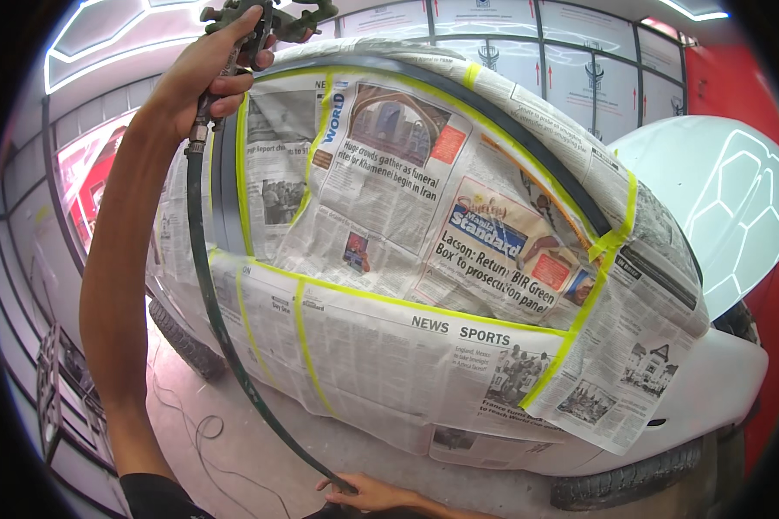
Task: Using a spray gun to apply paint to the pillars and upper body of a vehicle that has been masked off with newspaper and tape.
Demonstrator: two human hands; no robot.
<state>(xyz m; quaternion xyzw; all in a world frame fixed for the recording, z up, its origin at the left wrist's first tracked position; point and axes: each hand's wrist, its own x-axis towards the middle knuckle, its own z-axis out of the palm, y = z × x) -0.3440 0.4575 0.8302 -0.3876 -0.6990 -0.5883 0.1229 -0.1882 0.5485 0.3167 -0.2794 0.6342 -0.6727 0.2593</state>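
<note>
My left hand [203,86], raised high at the upper left, is wrapped round the handle of a spray gun [306,23], which is partly cut off by the top edge. A dark green air hose [202,251] hangs from the fitting at the handle's bottom and curves down to the lower middle. There my right hand [368,495] has its fingers closed round the hose. Beyond the hose stands a white car [718,368], its side, windows and roof edge masked with newspaper sheets [381,233]. Bright yellow tape [433,310] holds the sheets along the seams. A dark strip [571,195] along the window frame shows bare.
The car's raised white panel [701,190] stands at the right, before a red wall [766,95]. Two tyres [627,480] show low down. A thin cable [206,432] loops over the floor. At the left edge stands a dark metal frame [56,394].
</note>
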